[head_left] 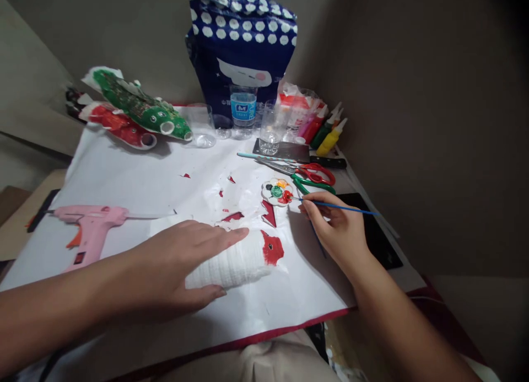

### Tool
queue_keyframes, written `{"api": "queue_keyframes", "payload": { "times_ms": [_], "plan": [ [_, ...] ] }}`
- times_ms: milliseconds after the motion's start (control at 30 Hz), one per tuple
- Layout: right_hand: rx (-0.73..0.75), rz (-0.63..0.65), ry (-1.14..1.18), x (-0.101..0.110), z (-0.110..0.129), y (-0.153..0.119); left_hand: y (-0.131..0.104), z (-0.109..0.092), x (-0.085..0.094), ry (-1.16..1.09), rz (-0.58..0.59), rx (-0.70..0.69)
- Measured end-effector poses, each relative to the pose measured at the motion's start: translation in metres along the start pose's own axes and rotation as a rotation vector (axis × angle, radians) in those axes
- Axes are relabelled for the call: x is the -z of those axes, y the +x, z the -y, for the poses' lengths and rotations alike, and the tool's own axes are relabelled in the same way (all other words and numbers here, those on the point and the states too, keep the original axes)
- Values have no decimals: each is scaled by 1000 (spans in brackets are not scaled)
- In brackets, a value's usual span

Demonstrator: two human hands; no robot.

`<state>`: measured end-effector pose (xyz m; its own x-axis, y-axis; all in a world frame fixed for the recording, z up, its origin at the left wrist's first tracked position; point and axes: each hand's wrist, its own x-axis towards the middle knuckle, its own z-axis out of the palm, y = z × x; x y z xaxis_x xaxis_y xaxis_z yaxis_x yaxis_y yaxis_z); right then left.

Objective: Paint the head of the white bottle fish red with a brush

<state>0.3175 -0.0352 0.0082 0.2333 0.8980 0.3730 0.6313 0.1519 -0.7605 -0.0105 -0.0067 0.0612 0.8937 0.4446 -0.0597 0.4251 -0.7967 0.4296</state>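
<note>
Under my left hand (185, 255) lies a white wrapped fish figure (239, 266), with my thumb on its near side and my fingers over its far side. Its right end is a red-painted head (273, 248) with an eye. Between thumb and fingers, my right hand (341, 227) grips a thin blue paintbrush (347, 208). The brush tip touches the red paint in a white flower-shaped palette (266, 192), which also holds green, black and orange paint. Torn red scraps (268, 214) lie between the palette and the fish.
A pink glue gun (97, 222) lies at left. Green (144, 106) and red (119, 127) painted fish sit at the back left. Scissors (316, 174), a knife (326, 161), clear cups (202, 131), paint bottles (330, 139) and a blue bag (243, 46) stand or lie behind. A black tablet-like slab (378, 236) is at right.
</note>
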Motion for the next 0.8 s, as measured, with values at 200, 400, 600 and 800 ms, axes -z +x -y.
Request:
{"api": "queue_keyframes", "payload": {
  "times_ms": [200, 400, 600, 800],
  "plan": [
    [3, 28, -45, -2, -7, -2, -3, 0, 0, 33, -58, -58],
    [46, -9, -63, -2, -6, 2, -3, 1, -2, 107, -59, -130],
    [124, -175, -34, 14, 25, -20, -4, 2, -3, 154, -67, -164],
    [374, 75, 228, 37, 68, -69, -4, 6, -7, 140, -82, -188]
  ]
}}
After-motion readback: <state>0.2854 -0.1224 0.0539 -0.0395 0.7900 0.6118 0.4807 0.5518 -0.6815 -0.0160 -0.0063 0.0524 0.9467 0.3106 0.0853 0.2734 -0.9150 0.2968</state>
